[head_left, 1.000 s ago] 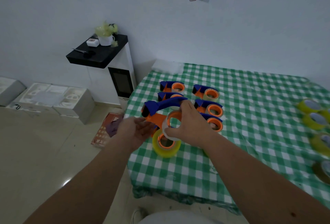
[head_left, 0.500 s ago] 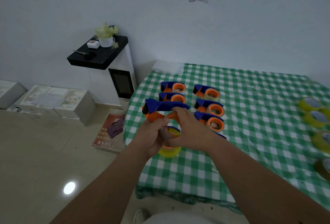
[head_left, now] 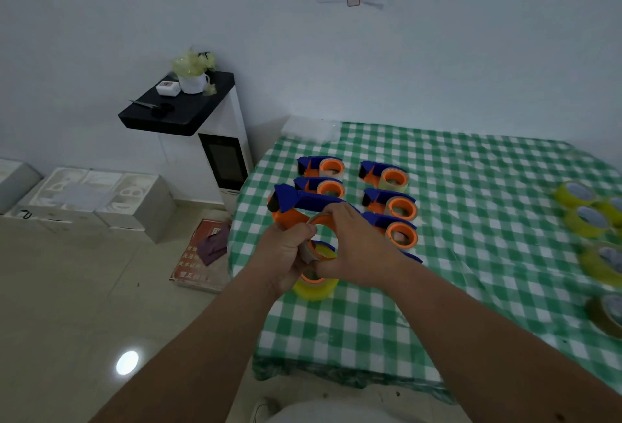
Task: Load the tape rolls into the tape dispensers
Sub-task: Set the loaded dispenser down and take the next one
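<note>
I hold a blue and orange tape dispenser (head_left: 296,202) in the air above the table's near left corner. My left hand (head_left: 287,256) grips its orange handle from below. My right hand (head_left: 356,247) is curled over the tape roll (head_left: 318,247) seated on the dispenser's hub, fingers on its rim. A yellow tape roll (head_left: 314,288) lies on the checked cloth just under my hands. Several loaded dispensers (head_left: 390,207) stand in two rows behind.
Yellow tape rolls (head_left: 587,220) lie along the right side of the green checked table (head_left: 471,254). A white cabinet with a black top (head_left: 188,109) stands left of the table, with grey boxes (head_left: 101,197) on the floor beyond.
My left hand rose from beside the dispenser and closed round its handle. My right hand stayed on the roll and pressed it down onto the hub.
</note>
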